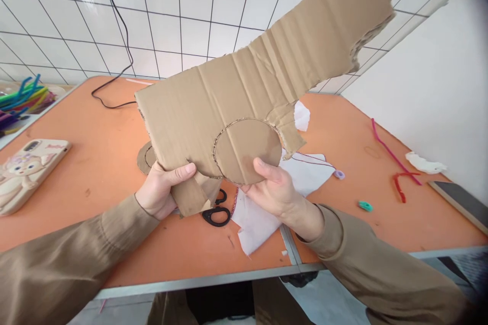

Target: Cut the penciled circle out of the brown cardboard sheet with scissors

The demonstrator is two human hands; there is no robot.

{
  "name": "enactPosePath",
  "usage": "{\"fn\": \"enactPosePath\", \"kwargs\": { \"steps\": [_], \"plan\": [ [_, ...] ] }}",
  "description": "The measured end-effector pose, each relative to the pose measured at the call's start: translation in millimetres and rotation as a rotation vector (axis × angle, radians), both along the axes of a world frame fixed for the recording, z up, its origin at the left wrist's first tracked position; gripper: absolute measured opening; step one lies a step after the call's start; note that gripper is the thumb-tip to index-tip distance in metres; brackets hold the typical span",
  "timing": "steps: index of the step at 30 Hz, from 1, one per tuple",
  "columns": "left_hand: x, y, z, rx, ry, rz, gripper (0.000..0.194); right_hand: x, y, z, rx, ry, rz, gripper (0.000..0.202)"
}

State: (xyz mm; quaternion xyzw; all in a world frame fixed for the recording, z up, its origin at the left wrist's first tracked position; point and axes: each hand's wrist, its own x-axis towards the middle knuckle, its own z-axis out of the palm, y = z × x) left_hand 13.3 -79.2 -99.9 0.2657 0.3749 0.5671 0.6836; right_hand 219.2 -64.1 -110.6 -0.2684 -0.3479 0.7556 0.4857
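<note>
A large torn piece of brown cardboard [183, 111] is held up in front of me, slanting up to the right. My left hand [163, 188] grips its lower left edge, thumb on top. A cardboard circle [247, 150] sits at the sheet's lower edge, its outline cut or pierced around. My right hand [274, 188] pinches this circle, thumb on its face and fingers beneath. Behind the sheet, black-handled scissors [216, 216] show only their handles. Another round cardboard piece [145, 157] lies on the table, mostly hidden.
On the orange table [76, 172] lie a phone in a cartoon case [34, 172], white cloth [259, 218], red and pink pipe cleaners [400, 157], a small green item [365, 206] and a dark flat object [463, 203]. A black cable [127, 40] runs down the tiled wall.
</note>
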Motion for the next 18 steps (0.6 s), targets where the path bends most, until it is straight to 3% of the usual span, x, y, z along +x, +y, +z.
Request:
{"fn": "enactPosePath", "kwargs": {
  "steps": [5, 12, 18],
  "plan": [
    [0.1, -2.1, 5.3, -0.007, 0.039, 0.000, 0.031, 4.7, 0.2, 6.0, 0.052, 0.031, 0.046, 0.054],
    [-3.8, -4.4, 9.5, -0.021, 0.051, -0.087, 0.029, 13.2, -3.1, 7.5, 0.054, -0.107, 0.052, 0.066],
    [-8.9, -3.5, 20.2, 0.018, 0.085, -0.056, 0.038, 20.5, -4.1, -7.2, 0.031, -0.202, 0.105, 0.049]
  ]
}}
